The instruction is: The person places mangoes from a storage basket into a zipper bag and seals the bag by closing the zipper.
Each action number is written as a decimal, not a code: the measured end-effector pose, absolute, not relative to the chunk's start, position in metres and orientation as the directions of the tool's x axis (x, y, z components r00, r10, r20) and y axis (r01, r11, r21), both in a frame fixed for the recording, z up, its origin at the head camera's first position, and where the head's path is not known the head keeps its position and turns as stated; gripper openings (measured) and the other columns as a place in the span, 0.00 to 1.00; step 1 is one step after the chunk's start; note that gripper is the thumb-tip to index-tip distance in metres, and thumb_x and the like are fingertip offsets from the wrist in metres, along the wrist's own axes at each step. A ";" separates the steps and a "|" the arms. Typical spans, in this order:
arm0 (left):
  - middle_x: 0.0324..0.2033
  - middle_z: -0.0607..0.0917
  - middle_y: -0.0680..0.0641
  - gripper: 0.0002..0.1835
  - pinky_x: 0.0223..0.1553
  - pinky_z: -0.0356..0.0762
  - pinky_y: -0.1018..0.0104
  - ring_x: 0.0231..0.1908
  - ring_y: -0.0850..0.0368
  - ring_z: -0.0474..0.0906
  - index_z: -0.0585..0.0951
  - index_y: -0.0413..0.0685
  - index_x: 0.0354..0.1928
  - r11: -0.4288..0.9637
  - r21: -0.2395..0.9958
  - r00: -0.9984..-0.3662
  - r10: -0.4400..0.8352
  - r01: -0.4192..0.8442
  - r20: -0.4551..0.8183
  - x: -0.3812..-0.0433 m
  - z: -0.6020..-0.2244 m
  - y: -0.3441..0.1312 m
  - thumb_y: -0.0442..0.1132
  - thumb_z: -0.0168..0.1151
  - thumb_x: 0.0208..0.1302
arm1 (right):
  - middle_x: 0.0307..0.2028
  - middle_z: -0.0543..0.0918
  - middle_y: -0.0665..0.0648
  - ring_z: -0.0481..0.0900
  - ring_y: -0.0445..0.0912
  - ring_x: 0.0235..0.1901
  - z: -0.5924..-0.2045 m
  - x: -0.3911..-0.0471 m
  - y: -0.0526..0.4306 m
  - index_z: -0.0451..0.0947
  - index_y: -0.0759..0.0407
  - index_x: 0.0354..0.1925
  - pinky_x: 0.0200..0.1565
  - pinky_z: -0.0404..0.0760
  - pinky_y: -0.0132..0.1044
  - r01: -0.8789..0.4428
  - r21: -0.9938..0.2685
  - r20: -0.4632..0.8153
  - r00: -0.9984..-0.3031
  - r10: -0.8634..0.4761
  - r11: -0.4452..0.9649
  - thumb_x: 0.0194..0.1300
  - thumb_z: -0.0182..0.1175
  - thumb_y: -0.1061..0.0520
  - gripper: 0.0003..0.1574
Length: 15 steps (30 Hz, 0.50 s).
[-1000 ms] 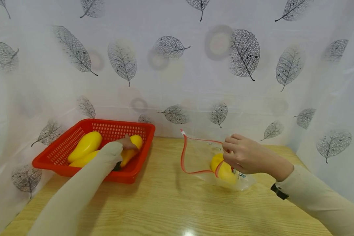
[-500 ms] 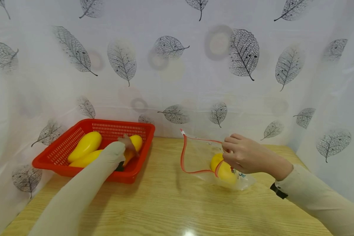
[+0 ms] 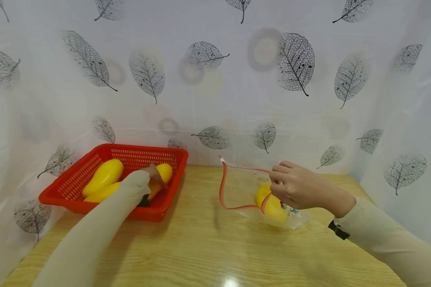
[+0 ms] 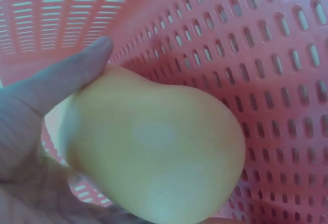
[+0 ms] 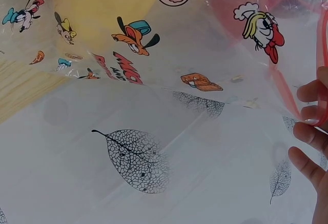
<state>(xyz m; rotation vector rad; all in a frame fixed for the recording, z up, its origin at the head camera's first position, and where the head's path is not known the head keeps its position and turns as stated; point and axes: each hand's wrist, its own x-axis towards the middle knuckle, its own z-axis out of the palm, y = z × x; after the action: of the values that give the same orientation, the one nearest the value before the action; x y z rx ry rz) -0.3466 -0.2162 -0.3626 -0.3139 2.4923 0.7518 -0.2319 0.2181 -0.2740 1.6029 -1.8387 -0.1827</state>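
Observation:
My left hand [image 3: 153,175] is inside the red basket [image 3: 181,175] and holds a yellow mango [image 4: 159,142] at the basket's right end. In the left wrist view the thumb [image 4: 84,70] lies along the mango's upper side, with the other fingers curled beneath it, partly hidden. My right hand [image 3: 298,185] pinches the red zip edge of a clear zip bag [image 3: 222,187], whose mouth gapes toward the left. One yellow mango [image 3: 277,209] lies inside that bag. Cartoon figures [image 5: 133,37] are printed on the bag in the right wrist view.
Two more yellow mangoes, one behind [image 3: 105,176] and one in front [image 3: 102,193], lie at the basket's left. A white slider [image 3: 221,159] sits at the bag's far corner. Behind the wooden table [image 3: 194,247] hangs a leaf-patterned white curtain [image 3: 215,103].
My left hand shifts slightly at the same mango in the basket. The right hand keeps its grip on the bag's edge, and the bag stays in place.

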 end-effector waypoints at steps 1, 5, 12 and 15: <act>0.59 0.59 0.27 0.60 0.55 0.72 0.45 0.53 0.37 0.63 0.35 0.40 0.71 0.821 0.452 -0.845 -0.067 -0.348 -0.530 -0.347 -0.362 -0.216 0.49 0.70 0.51 | 0.22 0.67 0.49 0.60 0.42 0.25 -0.274 -0.232 0.218 0.67 0.51 0.18 0.34 0.68 0.36 -0.823 0.520 0.394 -0.008 -0.919 0.230 0.73 0.35 0.52 0.27; 0.51 0.70 0.33 0.48 0.51 0.75 0.52 0.50 0.42 0.70 0.55 0.31 0.65 0.859 0.423 -0.877 -0.059 -0.287 -0.477 -0.347 -0.362 -0.216 0.49 0.70 0.50 | 0.22 0.67 0.49 0.60 0.42 0.25 -0.272 -0.232 0.217 0.67 0.51 0.17 0.34 0.68 0.36 -0.822 0.521 0.392 -0.007 -0.920 0.228 0.74 0.35 0.51 0.27; 0.45 0.73 0.40 0.39 0.44 0.74 0.58 0.45 0.48 0.69 0.67 0.34 0.59 0.802 0.496 -0.853 -0.033 -0.333 -0.520 -0.340 -0.356 -0.216 0.51 0.67 0.51 | 0.22 0.67 0.49 0.60 0.42 0.25 -0.272 -0.231 0.217 0.67 0.50 0.17 0.33 0.67 0.36 -0.822 0.523 0.391 -0.006 -0.920 0.227 0.74 0.34 0.51 0.28; 0.50 0.69 0.39 0.42 0.44 0.73 0.58 0.47 0.46 0.66 0.62 0.38 0.64 0.699 0.578 -0.829 -0.038 -0.421 -0.558 -0.335 -0.356 -0.217 0.51 0.67 0.51 | 0.22 0.67 0.49 0.60 0.42 0.25 -0.273 -0.231 0.217 0.67 0.50 0.17 0.33 0.68 0.36 -0.822 0.523 0.390 -0.004 -0.921 0.225 0.73 0.36 0.51 0.27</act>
<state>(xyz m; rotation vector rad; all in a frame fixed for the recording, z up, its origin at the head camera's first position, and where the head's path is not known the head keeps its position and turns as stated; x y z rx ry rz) -0.3348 -0.2172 -0.3556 -0.3511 2.3910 0.9895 -0.2314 0.2168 -0.2728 1.6094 -1.8342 -0.1885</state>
